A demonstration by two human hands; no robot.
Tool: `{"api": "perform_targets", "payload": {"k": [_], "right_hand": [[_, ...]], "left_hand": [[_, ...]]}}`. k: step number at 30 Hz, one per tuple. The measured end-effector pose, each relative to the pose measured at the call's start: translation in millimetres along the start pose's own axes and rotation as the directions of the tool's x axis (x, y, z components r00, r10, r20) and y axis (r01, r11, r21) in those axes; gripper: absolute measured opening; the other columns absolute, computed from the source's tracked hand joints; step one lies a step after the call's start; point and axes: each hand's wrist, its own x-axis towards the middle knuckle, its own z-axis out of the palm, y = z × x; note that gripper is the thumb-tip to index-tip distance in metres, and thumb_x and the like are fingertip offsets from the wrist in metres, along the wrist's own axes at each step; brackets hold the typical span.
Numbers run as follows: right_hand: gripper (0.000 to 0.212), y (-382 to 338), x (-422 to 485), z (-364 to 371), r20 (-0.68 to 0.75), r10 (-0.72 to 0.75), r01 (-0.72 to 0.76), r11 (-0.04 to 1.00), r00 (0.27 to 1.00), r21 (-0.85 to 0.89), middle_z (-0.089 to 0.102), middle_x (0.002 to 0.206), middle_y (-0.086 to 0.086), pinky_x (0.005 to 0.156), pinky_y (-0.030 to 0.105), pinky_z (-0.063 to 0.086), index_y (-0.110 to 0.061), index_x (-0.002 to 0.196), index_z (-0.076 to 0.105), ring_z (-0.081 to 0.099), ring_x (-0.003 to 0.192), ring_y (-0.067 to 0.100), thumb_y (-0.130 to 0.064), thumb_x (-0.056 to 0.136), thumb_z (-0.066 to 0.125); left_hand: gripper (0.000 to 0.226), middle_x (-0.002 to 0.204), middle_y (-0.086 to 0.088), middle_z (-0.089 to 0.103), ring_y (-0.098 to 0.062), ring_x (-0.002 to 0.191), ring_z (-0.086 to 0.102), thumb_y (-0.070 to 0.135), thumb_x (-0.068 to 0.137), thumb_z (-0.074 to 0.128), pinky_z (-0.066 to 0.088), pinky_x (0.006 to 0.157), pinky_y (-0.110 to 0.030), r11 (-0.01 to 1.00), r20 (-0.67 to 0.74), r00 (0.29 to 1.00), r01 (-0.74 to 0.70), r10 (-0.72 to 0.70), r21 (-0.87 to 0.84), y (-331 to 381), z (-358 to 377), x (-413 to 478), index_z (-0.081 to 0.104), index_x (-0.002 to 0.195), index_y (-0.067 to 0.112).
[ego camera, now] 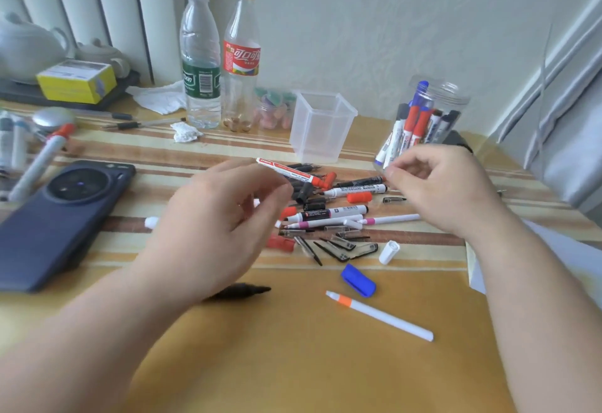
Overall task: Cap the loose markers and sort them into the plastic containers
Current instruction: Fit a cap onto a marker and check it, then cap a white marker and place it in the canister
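Hands above the marker pile (332,215)
Left hand (221,217) pinches a red marker (286,172); right hand (436,188) is curled, its hold too blurred to tell.

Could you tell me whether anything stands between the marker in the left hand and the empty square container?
Nothing visible does: the left hand holds the marker above the pile; the container stands open beyond.

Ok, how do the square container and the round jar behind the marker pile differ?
The square container is empty; the round jar holds several markers with red, blue and black caps. The square container has flat walls; the round jar has a ridged neck. The square container looks frosted, the round jar clearer. Both are see-through plastic without lids.
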Motion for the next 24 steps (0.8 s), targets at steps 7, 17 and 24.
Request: {"api": "perform_targets", "payload": {"k": [7, 17, 24], "right_hand": [[0.017, 18, -21, -3, 0.319, 0.042, -0.053, 0.998, 0.947, 0.025, 0.065, 0.070, -0.009, 0.052, 0.009, 0.040, -0.028, 0.089, 0.074, 0.051, 0.052, 0.000, -0.032, 0.077, 0.084], [0.018, 24, -26, -13, 0.550, 0.085, -0.083, 0.996, 0.831, -0.030, 0.069, 0.069, -0.004, 0.053, 0.024, 0.048, -0.028, 0.078, 0.072, 0.056, 0.053, 0.003, -0.039, 0.073, 0.085], [0.024, 17, -28, -14, 0.668, 0.194, -0.159, 0.981, 0.719, -0.115, 0.071, 0.061, 0.009, 0.054, 0.030, 0.051, -0.022, 0.086, 0.066, 0.066, 0.048, 0.023, -0.044, 0.084, 0.075]], "left_hand": [[0.033, 0.092, 0.046, 0.053, 0.014, 0.079, 0.055, 0.071, 0.069, 0.069, 0.044, 0.061, -0.015, 0.858, 0.591, 0.693, 0.079, -0.413, 0.507, -11, -54, -3, 0.063, 0.088, 0.045], [0.014, 0.096, 0.051, 0.043, 0.007, 0.079, 0.054, 0.060, 0.082, 0.068, 0.040, 0.062, -0.016, 0.882, 0.649, 0.682, -0.009, -0.339, 0.471, -9, -24, -7, 0.061, 0.087, 0.049], [0.021, 0.100, 0.028, 0.053, 0.012, 0.088, 0.050, 0.060, 0.083, 0.068, 0.037, 0.060, -0.010, 0.943, 0.619, 0.752, 0.014, -0.228, 0.331, -6, 0, -16, 0.067, 0.099, 0.047]]}}
